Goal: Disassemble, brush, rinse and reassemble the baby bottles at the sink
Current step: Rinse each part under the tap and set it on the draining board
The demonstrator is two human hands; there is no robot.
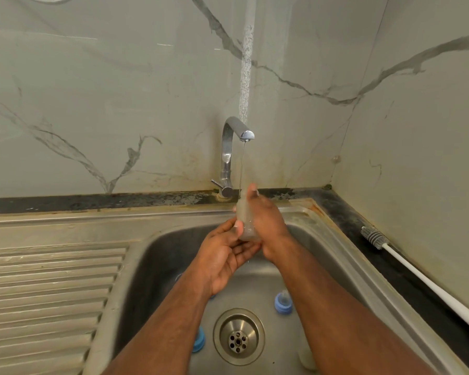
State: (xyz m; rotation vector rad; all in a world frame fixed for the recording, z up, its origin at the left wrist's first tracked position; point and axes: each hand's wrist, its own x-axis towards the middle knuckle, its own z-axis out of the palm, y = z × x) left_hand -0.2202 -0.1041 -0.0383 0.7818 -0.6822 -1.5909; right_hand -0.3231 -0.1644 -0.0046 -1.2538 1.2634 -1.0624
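Rinsing: a clear, frosted plastic baby bottle body (244,220) stands upright under the thin stream of water (241,166), its open neck up, likely so the water runs inside.
Right hand: the right hand (263,220) wraps the bottle from the right, fingers curled round its far side, thumb near the neck.
Left hand: the left hand (225,253) cups the bottle's base, thumb pressed on its lower wall; this steadies it against the flow.
Position: the bottle is held above the stainless steel sink basin (157,255), just below the curved chrome tap (232,152).
Loose parts: a blue screw collar with its clear teat (283,303) and another blue collar (199,339) lie on the basin floor, either side of the round metal drain (238,336), probably waiting their turn. A pale bottle-like shape (306,355) at the lower right is too hidden to name.
Brush: a white long-handled bottle brush with grey bristles (406,263) lies on the dark tabletop (363,220) along the wall, well apart from both hands.
Writing: none readable on the bottle or anywhere else.
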